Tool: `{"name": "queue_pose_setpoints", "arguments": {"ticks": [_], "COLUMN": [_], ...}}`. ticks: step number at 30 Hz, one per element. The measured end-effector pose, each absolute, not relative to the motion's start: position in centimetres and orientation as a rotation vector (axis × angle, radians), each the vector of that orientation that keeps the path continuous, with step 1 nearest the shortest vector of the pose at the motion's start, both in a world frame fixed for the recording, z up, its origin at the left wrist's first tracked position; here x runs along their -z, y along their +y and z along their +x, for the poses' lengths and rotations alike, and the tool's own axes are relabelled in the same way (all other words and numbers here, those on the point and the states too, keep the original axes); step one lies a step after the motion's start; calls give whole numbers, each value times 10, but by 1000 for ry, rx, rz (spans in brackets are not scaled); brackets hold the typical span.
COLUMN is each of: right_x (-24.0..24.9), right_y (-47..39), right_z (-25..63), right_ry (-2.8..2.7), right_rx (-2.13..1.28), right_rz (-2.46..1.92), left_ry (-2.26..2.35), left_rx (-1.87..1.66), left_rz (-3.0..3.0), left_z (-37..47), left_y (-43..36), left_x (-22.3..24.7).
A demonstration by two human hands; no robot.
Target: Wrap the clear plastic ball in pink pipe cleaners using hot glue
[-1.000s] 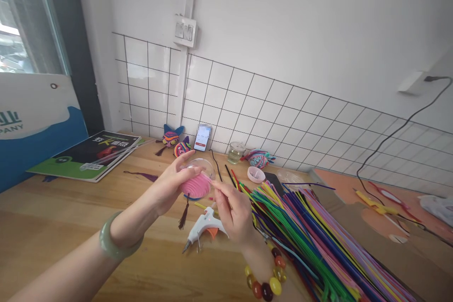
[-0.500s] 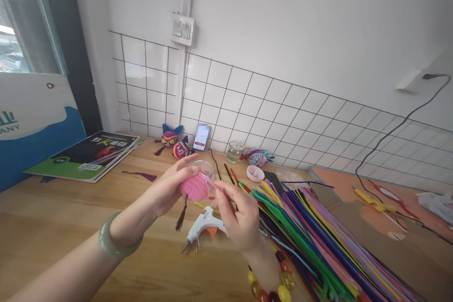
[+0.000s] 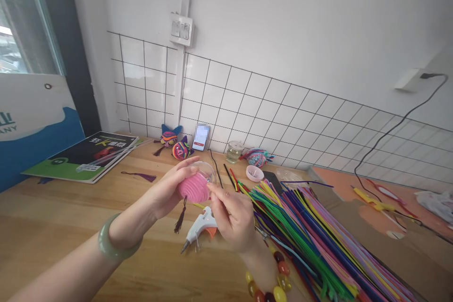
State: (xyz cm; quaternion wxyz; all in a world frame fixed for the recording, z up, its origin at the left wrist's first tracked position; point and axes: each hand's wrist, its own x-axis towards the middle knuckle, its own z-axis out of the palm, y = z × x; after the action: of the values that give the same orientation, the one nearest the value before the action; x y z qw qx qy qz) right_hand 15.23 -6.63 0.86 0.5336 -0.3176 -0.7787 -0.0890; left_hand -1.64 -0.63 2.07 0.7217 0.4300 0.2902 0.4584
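Note:
Over the middle of the table, my left hand point(image 3: 172, 183) is wrapped round a clear ball point(image 3: 206, 170) partly covered in coiled pink pipe cleaner point(image 3: 194, 188). A dark tassel point(image 3: 180, 217) dangles from the ball's underside. At the ball's right side, my right hand point(image 3: 233, 214) is closed, its thumb and fingertips pinched against the edge of the pink coil. Whatever lies between those fingertips is hidden. Below and partly behind my right hand rests a white hot glue gun point(image 3: 201, 226), nozzle toward the lower left.
Many coloured pipe cleaners point(image 3: 311, 236) lie at the right. Along the wall stand wrapped fish-like ornaments point(image 3: 170, 136), a phone point(image 3: 201, 138), a glass jar point(image 3: 234, 152) and a small pink bowl point(image 3: 254, 173). A book point(image 3: 88, 155) and a loose purple tassel point(image 3: 139, 176) are at the left.
My right hand has shifted slightly left and closer against the ball. The pink strand seen at its fingertips earlier is now mostly out of sight. My left hand keeps its hold.

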Motion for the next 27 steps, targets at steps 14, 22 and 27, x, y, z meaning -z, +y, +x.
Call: {"name": "queue_pose_setpoints", "arguments": {"ticks": [14,22,27], "right_x": [-4,-2,-3], "right_y": [-61,-57,-55], "right_z": [158,164,169], "right_ry": [-1840,-1856,-1902], "right_rx": [130,132,143], "right_rz": [-747,-768,-769], "left_ry": [517,498,513], "left_rx": [-1004,-953,-904], "left_rz": [910,974,1067], "left_z": [-13,-18,-22], "left_y": [-7,-8,-3], "left_x": [-21,-25,-25]}}
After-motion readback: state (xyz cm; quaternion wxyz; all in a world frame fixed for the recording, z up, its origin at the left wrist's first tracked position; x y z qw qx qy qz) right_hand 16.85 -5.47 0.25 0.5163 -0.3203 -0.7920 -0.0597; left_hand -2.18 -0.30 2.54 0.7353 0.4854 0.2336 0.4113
